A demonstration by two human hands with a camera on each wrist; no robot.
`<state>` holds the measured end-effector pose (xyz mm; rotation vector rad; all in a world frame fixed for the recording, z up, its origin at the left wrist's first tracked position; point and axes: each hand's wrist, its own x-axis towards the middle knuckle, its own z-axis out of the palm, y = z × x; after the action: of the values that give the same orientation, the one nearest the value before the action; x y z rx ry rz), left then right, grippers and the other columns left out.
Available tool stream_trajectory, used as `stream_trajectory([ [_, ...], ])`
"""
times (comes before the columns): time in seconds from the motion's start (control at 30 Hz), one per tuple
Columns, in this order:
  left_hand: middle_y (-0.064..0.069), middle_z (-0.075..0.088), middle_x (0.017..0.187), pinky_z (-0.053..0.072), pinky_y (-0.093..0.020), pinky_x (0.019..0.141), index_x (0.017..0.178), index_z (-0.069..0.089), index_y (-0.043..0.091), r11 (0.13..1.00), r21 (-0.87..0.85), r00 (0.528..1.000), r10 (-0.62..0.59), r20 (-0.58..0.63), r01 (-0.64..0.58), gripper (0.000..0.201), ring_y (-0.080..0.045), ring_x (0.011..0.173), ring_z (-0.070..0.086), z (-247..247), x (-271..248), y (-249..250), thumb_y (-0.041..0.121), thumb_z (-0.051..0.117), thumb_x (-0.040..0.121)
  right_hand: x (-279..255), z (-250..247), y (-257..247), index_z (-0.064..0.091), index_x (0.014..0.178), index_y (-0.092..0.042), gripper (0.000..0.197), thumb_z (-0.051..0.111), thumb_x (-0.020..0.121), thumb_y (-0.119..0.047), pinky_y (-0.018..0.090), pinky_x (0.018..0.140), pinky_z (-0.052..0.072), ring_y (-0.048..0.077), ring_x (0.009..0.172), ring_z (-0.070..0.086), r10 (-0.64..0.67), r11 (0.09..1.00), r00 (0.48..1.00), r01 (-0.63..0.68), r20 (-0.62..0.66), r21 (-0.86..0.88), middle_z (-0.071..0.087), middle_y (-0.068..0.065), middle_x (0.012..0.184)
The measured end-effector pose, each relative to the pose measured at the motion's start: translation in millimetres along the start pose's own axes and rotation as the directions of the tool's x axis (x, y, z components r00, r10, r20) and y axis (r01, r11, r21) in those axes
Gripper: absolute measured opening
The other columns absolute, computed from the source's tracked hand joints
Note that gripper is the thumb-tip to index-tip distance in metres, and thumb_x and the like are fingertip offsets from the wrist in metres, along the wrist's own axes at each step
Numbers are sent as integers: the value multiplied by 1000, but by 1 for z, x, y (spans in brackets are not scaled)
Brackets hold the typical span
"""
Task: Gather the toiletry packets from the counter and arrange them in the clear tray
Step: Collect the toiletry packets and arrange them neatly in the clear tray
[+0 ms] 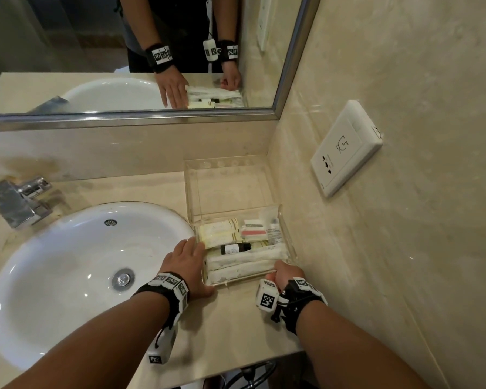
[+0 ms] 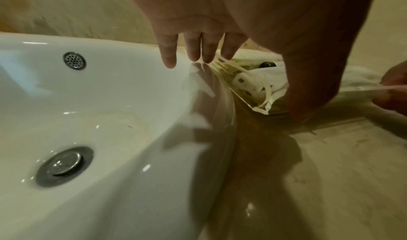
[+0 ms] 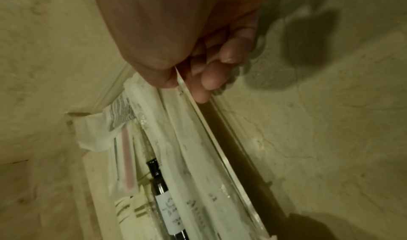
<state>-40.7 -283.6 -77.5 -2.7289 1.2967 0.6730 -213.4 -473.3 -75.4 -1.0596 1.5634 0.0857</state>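
tray: the clear acrylic tray (image 1: pixel 288 240) sits on the beige stone counter (image 1: pixel 236 327), just beside the white oval basin (image 1: pixel 68 262).
packets: white and cream toiletry packets (image 1: pixel 244 263) and a small black bottle (image 1: pixel 235 248) already lie inside.
left hand (image 1: pixel 187 262): flat, fingers straight, pressed against the tray's left wall.
right hand (image 1: pixel 282 273): pinching the near right rim (thumb inside, fingers outside).
risk: a hard shove could skid the tray basinward, or tip packets out.
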Motion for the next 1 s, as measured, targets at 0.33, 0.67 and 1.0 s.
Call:
stream_trajectory([
  [0.33, -5, 23, 154, 32, -43, 115, 148, 20, 20, 1000, -20, 1000, 2, -21, -3, 123, -27, 142, 23, -6, 9, -8, 82, 61, 51, 0, 3, -13, 71, 76, 0, 35, 52, 94, -23, 33, 67, 48, 26, 64, 57, -13, 1000, 1000, 13, 12, -24, 71, 8, 63],
  [0.67, -6, 13, 161, 28, -44, 117, 152, 13, 18, 1000, -23, 1000, -8, 3, 8, 127, -27, 147, 16, -13, 18, -16, 82, 62, 55, 3, 13, -22, 71, 75, 1, 35, 52, 94, -21, 33, 66, 48, 27, 65, 57, -27, 1000, 1000, 27, 6, -7, 71, 6, 61],
  [1.0, -6, 12, 162, 28, -42, 117, 152, 12, 17, 999, -51, 1000, -3, -5, 3, 123, -27, 146, 18, -25, 27, -24, 77, 65, 59, 6, 26, -30, 69, 78, 3, 33, 51, 95, -19, 35, 68, 48, 27, 64, 56, -33, 999, 999, 33, -6, 39, 70, 6, 58],
])
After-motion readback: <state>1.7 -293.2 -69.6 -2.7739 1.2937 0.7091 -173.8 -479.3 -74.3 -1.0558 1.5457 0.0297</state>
